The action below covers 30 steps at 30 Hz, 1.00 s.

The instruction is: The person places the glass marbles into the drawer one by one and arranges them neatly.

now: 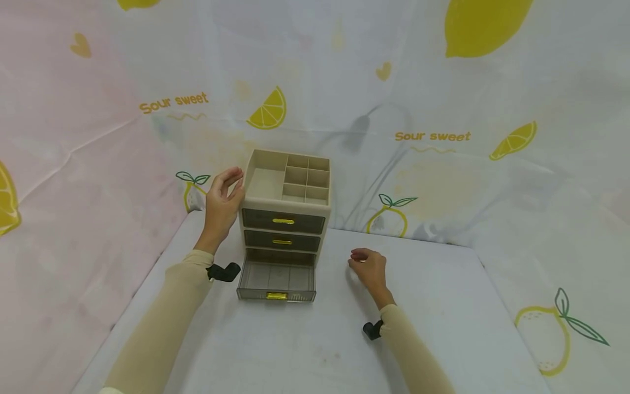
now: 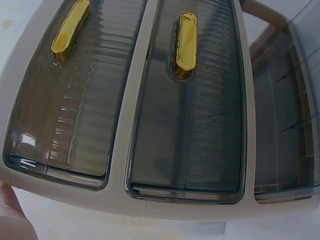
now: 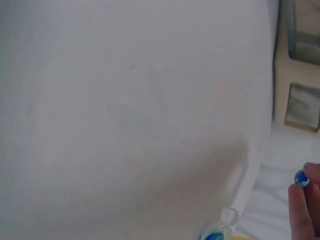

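Note:
A beige desktop organizer (image 1: 287, 206) with smoky drawers stands at the back of the table. Its bottom drawer (image 1: 277, 280) is pulled out and the upper two are closed. My left hand (image 1: 222, 205) is at the organizer's upper left side, fingers loosely bent, fingertips right at the edge. In the left wrist view, part of that hand (image 2: 15, 220) shows below the organizer's frame. To the right of the organizer, my right hand (image 1: 370, 269) is above the table and pinches a small blue-and-clear marble (image 3: 301, 178) between thumb and finger.
A clear ball (image 3: 230, 216) and a partly cut-off blue-and-clear piece (image 3: 215, 235) show at the bottom of the right wrist view. The organizer's top has a large compartment (image 1: 266, 183) and several small ones. A lemon-print cloth (image 1: 344, 82) hangs behind the white table (image 1: 305, 345).

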Each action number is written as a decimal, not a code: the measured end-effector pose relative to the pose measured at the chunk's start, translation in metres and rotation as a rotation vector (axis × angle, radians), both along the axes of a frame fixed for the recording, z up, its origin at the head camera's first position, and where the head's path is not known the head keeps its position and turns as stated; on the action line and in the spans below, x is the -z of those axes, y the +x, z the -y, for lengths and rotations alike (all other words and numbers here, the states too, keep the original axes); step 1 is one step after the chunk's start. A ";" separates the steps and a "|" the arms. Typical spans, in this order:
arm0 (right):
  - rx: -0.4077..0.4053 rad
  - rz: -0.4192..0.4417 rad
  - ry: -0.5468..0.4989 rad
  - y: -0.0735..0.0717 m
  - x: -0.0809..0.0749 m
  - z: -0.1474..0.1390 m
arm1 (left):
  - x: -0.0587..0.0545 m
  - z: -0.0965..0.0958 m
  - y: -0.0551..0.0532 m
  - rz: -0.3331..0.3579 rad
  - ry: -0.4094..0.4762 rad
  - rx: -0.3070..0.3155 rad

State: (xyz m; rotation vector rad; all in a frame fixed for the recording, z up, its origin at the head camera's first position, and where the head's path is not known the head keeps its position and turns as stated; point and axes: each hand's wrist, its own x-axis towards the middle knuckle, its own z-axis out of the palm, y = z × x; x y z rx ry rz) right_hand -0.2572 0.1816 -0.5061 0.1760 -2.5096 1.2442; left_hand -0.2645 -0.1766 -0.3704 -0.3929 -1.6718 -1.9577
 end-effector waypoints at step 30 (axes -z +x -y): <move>-0.359 -0.065 -0.120 0.034 -0.028 0.093 | 0.016 0.005 -0.016 -0.019 0.043 -0.002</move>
